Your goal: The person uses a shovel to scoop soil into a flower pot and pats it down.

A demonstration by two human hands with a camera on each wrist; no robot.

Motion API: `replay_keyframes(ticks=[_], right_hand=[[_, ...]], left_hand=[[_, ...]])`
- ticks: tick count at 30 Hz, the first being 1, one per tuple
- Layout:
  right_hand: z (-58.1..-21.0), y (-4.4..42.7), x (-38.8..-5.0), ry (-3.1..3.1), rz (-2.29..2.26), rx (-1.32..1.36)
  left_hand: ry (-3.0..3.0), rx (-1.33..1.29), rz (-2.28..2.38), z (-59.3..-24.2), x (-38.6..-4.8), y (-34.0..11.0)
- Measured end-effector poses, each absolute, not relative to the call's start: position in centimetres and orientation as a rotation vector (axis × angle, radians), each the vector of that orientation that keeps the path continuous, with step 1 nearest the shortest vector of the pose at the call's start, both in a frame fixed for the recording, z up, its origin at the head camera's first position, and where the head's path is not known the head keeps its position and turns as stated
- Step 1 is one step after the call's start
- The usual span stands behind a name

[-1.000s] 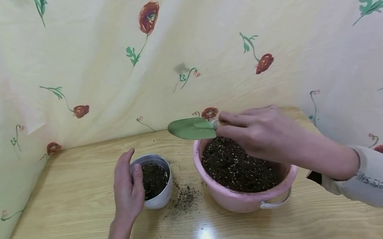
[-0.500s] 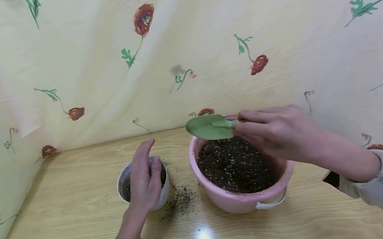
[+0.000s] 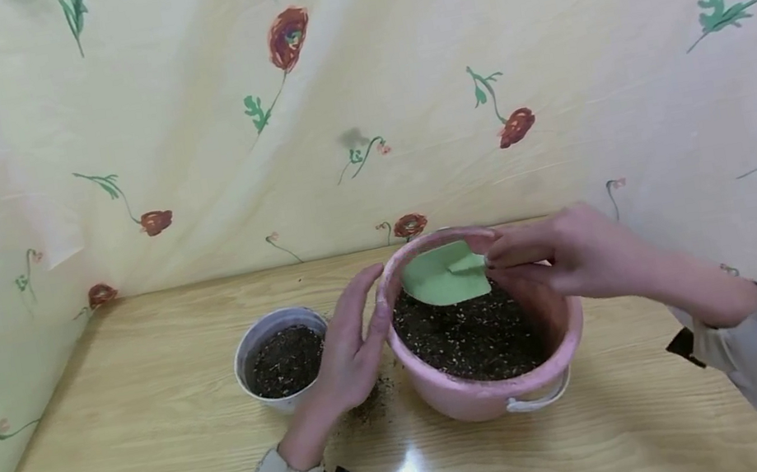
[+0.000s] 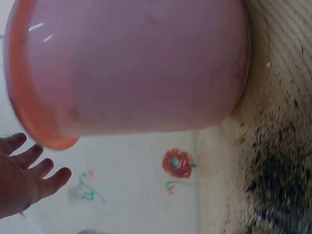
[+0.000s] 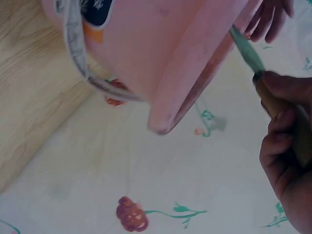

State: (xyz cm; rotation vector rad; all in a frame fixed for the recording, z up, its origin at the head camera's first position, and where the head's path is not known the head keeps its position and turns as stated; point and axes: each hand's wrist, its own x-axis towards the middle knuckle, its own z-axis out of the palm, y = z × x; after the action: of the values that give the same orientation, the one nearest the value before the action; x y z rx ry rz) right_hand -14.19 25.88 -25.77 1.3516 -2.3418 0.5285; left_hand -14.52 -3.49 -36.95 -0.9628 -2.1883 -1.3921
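A small trowel with a green blade and a brown handle is gripped in my right hand. The blade is tilted inside the mouth of the pink bucket, over the dark soil. My left hand is at the bucket's left rim with its fingers extended. In the left wrist view those fingers lie beside the rim; whether they touch it I cannot tell. To the left stands a white pot with soil in it, partly behind my left hand.
Spilled soil is scattered on the wooden table between pot and bucket. A white handle hangs at the bucket's front. Flowered cloth rises behind the table and along both sides.
My left hand has moved right, from over the white pot to the bucket's rim. The right hand has shifted right and lowered the trowel blade into the bucket's mouth.
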Motion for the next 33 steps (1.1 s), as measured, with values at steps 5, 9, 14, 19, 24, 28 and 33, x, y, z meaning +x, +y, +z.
replay_keyframes(ticks=[5,9,14,19,24,28,33], right_hand=[[-25.0,26.8,-16.0,-2.573,0.676,1.417],[-24.3,27.0,-17.2,-2.763,0.769,1.399],[-23.6,28.1,-18.5,-2.922,0.769,1.317],[-23.3,29.1,-19.8,-2.961,0.660,1.292],[-22.8,29.1,-20.8,-2.980,0.525,1.284],[-22.7,28.6,-21.4,-3.002,0.441,1.312],[-22.4,28.1,-22.3,-3.036,0.388,1.334]], left_hand=[[-2.275,-0.994,-1.482,-37.6,-14.8,-2.4],[-2.263,-0.968,-1.532,-38.0,-14.6,-1.9],[-2.240,-0.964,-1.597,-37.8,-14.5,-1.2],[-2.226,-0.953,-1.632,-37.9,-14.6,-1.0],[-2.242,-0.961,-1.578,-38.2,-14.7,-1.1],[-2.225,-0.985,-1.568,-38.5,-14.9,-1.2],[-2.248,-0.972,-1.576,-38.4,-14.8,-1.3]])
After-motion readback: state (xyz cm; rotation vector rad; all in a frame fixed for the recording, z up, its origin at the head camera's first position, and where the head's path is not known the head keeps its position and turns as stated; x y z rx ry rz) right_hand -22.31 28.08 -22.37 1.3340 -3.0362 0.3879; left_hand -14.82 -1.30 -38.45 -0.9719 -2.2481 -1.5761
